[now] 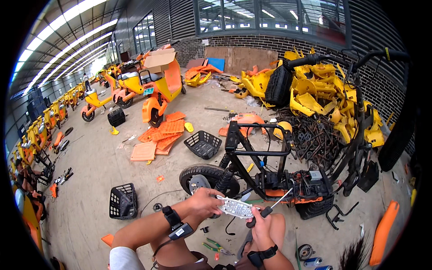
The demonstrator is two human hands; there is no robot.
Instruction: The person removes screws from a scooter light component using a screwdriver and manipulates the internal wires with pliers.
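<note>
Lamp (237,208) sits between my hands. A black crate (123,202) stands at left; then my left hand (204,202), fingers closed on the lamp's left end; my right hand (261,225), thumb at its right end, gripping a screwdriver (266,211); beyond, a stripped scooter (270,179).

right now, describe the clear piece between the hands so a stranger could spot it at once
Find the stripped black scooter frame right of centre. Below it in the picture, the left hand and right hand hold a clear, elongated lens-like piece by its ends. Its see-through, patterned body sets it apart from the dark-handled screwdriver in the right hand.
</note>
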